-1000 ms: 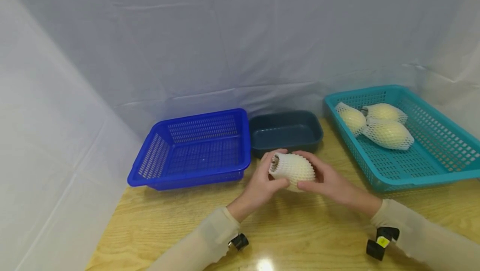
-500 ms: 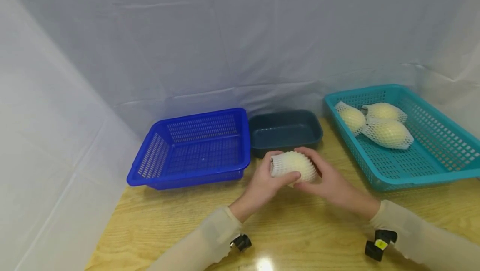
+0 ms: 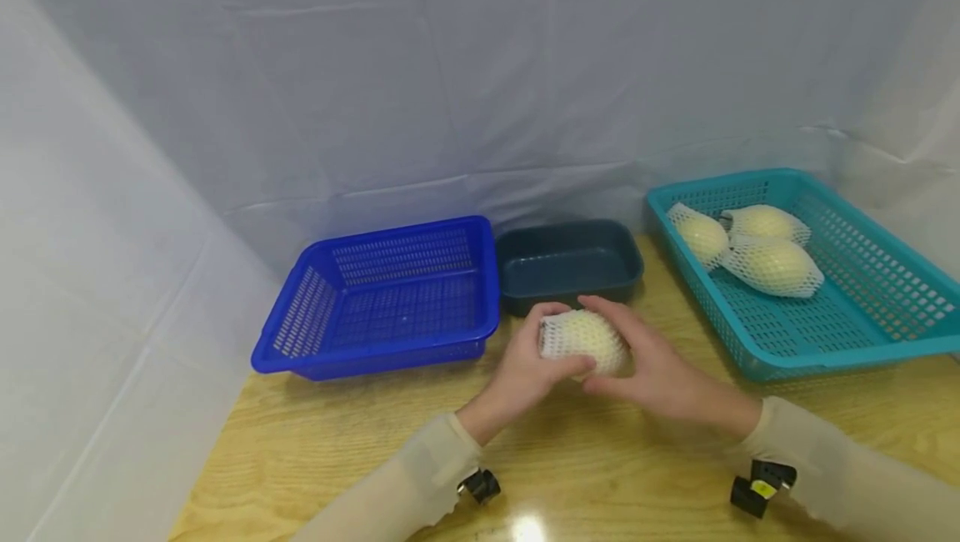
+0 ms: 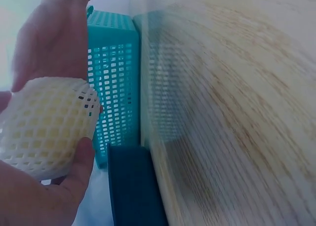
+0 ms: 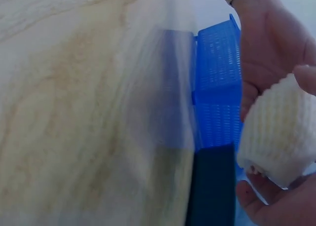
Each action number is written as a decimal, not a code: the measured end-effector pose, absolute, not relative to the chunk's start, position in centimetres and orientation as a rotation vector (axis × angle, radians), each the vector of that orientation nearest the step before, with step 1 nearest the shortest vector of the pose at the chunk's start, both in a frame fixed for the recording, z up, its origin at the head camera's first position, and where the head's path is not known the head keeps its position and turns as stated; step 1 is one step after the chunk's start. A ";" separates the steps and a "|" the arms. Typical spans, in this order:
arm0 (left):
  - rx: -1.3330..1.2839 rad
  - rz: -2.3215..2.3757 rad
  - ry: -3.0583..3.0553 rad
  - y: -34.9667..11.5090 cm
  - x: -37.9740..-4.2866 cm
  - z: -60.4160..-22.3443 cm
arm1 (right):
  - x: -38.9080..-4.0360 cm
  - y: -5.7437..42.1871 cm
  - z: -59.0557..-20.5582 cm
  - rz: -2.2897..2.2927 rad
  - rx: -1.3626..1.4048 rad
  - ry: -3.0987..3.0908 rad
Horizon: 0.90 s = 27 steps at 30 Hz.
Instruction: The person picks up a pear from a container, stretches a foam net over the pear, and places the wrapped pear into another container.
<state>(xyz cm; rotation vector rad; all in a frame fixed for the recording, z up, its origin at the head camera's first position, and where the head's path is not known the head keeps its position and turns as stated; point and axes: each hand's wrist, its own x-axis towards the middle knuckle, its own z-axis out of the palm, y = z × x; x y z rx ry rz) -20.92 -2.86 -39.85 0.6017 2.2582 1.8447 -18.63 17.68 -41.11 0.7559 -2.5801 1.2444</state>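
Note:
A pale yellow fruit (image 3: pixel 588 338) in a white foam net is held between both hands in front of the dark dish. In the head view my left hand (image 3: pixel 528 367) grips its left end, thumb along the near side and fingers behind. My right hand (image 3: pixel 652 367) curves around the right end, fingertips over the top and thumb below. Seen from the left wrist, the net's mesh stretches over the fruit (image 4: pixel 47 125) and my left thumb presses against it. In the right wrist view the netted fruit (image 5: pixel 279 132) shows a ribbed side, with my right thumb close under it.
An empty blue basket (image 3: pixel 405 300) stands at the left, beside a dark teal dish (image 3: pixel 570 267). On the right, a turquoise basket (image 3: pixel 862 308) holds three netted fruits (image 3: pixel 776 265). All stand on a wooden table (image 3: pixel 375 442) before a white sheet (image 3: pixel 450 92).
The fruit has turned between the hands, so the net's open end no longer faces me. My right hand has shifted on its end; the left has stayed almost in place.

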 end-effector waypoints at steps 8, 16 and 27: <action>0.687 1.813 2.242 -2.9 -20.9 -40.0 | -18.1 17.7 -39.4 1.103 0.761 -2.667; 0.808 1.798 2.168 -3.0 -20.6 -39.6 | -17.5 18.1 -37.4 1.030 0.681 -2.740; 0.875 1.801 2.075 -3.3 -20.5 -39.5 | -17.1 21.3 -32.4 0.821 0.587 -2.828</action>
